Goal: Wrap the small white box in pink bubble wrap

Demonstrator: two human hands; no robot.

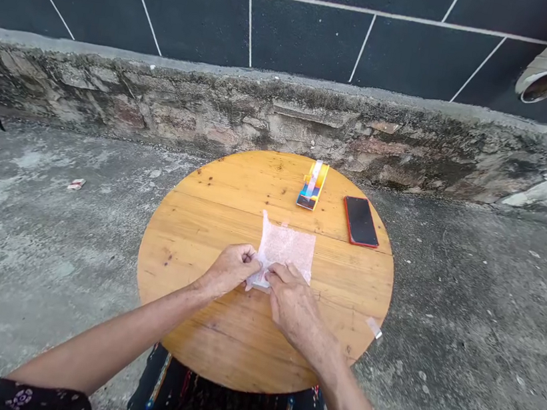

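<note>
A sheet of pinkish bubble wrap (293,244) lies on the round wooden table (200,222), its near end folded over something flat and pale. My left hand (232,267) is closed, pinching the wrap's near left edge between thumb and fingers. Across from it, my right hand (291,298) has its fingers curled down onto the folded part of the wrap. What the folded wrap covers is mostly hidden by my fingers.
A yellow tape dispenser (314,183) stands at the table's far side. To its right lies a phone with a red case (362,222). A strip of clear tape (374,327) hangs at the right edge. Beyond the table is a stone wall base (190,110).
</note>
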